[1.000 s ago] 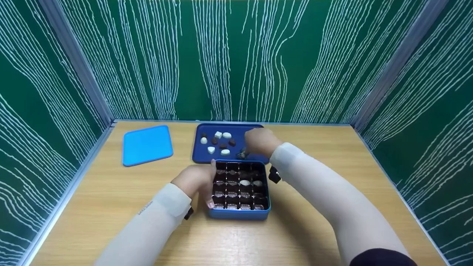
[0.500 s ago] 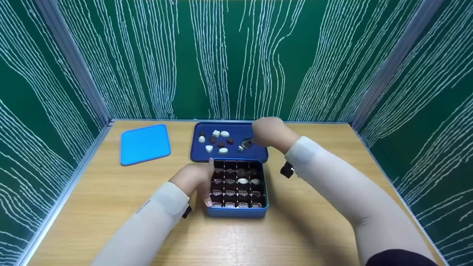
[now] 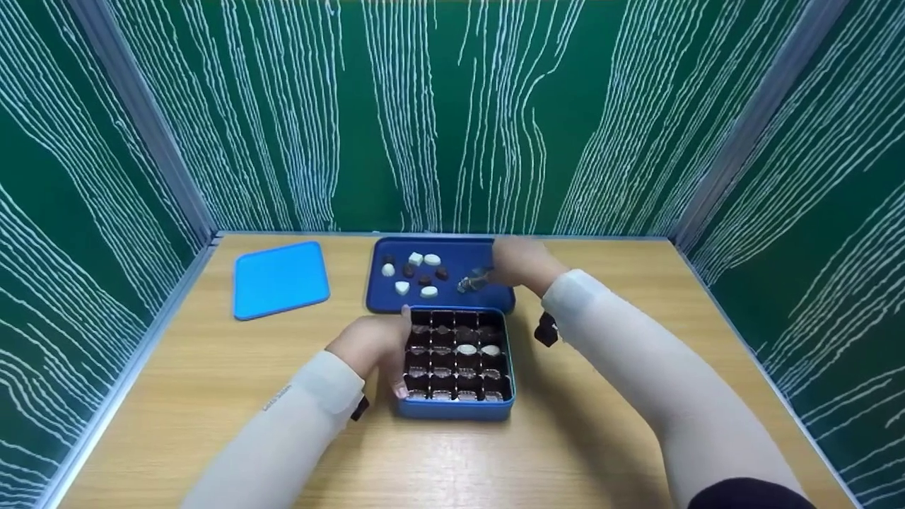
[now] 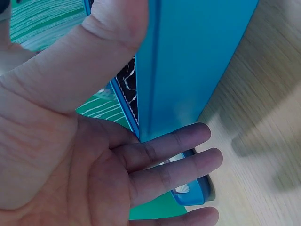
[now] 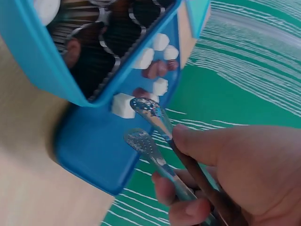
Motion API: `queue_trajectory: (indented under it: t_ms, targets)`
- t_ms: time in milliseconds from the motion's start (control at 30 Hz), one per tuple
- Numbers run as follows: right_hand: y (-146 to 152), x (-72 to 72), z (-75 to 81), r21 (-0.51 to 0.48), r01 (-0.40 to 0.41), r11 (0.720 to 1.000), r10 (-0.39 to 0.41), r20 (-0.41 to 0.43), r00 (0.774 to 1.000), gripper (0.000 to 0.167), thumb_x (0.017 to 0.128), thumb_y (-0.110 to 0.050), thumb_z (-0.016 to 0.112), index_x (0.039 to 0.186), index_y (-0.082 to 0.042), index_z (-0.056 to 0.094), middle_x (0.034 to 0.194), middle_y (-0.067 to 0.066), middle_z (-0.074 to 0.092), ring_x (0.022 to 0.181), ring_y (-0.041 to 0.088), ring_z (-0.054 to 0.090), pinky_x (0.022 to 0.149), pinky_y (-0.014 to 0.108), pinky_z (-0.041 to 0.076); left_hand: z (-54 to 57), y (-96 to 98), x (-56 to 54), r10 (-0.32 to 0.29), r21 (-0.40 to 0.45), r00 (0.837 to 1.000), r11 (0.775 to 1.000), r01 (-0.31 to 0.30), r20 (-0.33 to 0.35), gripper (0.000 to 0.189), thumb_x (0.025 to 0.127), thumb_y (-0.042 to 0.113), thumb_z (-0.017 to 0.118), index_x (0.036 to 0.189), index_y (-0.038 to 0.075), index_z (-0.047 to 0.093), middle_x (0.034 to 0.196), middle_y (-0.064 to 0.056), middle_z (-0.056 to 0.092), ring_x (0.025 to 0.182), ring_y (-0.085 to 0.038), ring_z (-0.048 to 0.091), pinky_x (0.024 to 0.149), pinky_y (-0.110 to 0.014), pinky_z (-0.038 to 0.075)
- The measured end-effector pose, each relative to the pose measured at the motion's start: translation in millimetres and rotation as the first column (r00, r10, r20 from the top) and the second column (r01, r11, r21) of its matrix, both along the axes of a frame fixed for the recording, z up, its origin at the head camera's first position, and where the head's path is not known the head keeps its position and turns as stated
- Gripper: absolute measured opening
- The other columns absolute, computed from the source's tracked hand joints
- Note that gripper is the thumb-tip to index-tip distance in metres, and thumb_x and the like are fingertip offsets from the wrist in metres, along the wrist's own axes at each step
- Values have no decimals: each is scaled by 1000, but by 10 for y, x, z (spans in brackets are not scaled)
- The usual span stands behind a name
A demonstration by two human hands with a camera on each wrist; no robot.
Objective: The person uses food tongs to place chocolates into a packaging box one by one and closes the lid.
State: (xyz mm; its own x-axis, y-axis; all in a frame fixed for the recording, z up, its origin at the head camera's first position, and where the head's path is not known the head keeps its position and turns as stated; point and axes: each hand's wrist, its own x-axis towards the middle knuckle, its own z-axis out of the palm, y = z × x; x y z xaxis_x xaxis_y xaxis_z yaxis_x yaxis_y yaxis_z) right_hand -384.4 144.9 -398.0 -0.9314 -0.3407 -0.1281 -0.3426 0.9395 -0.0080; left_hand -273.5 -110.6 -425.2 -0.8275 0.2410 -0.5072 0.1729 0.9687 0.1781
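My left hand [image 3: 378, 346] spans the left side of a blue square box [image 3: 456, 410], thumb at the front corner and a finger at the back corner. Three other fingers stretch straight beside the wall in the left wrist view. Brown compartments inside the box hold two white chocolates [image 3: 466, 349] and some dark ones. Over the right part of a dark blue tray [image 3: 382, 300], my right hand [image 3: 523, 261] grips metal tongs [image 5: 162, 165]. Their tips stand apart with nothing between them. White chocolates [image 3: 429, 291] and brown chocolates [image 3: 424, 281] lie on the tray's left half.
A light blue lid [image 3: 281, 281] lies on the wooden table [image 3: 297, 367] at the back left. The tray stands directly behind the box. Green panels [image 3: 452, 141] with white lines enclose the table at the back and both sides.
My right hand has moved right, drawing the tongs away from beside the box's back edge, then come slightly nearer again. The left hand and box have stayed in place.
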Motion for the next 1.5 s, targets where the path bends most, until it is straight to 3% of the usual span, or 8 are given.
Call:
queue_trajectory:
  t_ms: [400,567,667,867,967,1233,1433,1500]
  targets:
    - [5,-53,-281,-75,4,997,-3,11,1000,23,103,-25,77,104,-4,70,101,14,75,81,25,60,79,50,64,25,-3,21,34,-2,999,999,-34,37,167,68,38,111,182,6,-8,177,-21,49,151,-38,61,131,-54,50]
    - [19,-41,-105,139,-72,988,80,-51,996,33,105,-34,81,90,-9,66,84,5,66,73,20,57,76,48,68,11,-11,9,19,-8,1000,1000,-19,25,167,67,39,111,181,4,-6,175,-21,52,154,-38,59,131,-54,50]
    - [-43,-20,59,383,-116,916,166,-98,981,48,105,-41,81,73,-14,56,68,-1,53,63,15,49,64,41,65,-9,-19,4,4,-10,1000,1000,-3,6,166,68,40,111,181,2,-3,176,-21,50,159,-37,55,133,-53,49]
    - [-299,102,180,731,-139,668,292,-86,953,55,106,-3,56,63,-20,27,59,-5,23,56,11,21,50,27,22,-30,-31,-8,12,16,1000,1000,-12,4,166,67,38,111,181,2,-3,177,-22,48,162,-40,52,133,-54,48]
    - [-417,149,84,774,-152,615,326,-74,943,44,93,3,47,65,-20,22,61,-5,18,57,10,15,52,26,15,-31,-31,-18,15,18,1000,1000,-15,15,166,67,38,111,181,3,-5,177,-23,48,161,-41,52,134,-55,47]
    - [-525,171,1,722,-216,657,372,-62,926,54,108,-13,65,65,-19,33,58,-7,30,53,10,26,46,25,27,-23,-11,-19,36,30,999,999,-37,39,168,66,38,111,182,6,-8,177,-22,48,159,-44,53,133,-57,47]
    - [-334,33,208,408,-216,887,237,-1,971,62,117,-45,61,64,-20,42,59,-8,42,55,11,42,52,25,41,-21,-46,-5,35,28,999,999,-36,39,167,68,37,110,182,7,-8,176,-21,51,153,-43,60,130,-58,50]
    - [-251,-21,225,322,-194,927,203,7,979,61,114,-55,63,66,-20,48,61,-7,47,57,12,47,55,27,45,-21,-59,-3,37,21,998,999,-38,42,167,68,38,110,182,7,-8,176,-20,50,150,-41,62,129,-58,52]
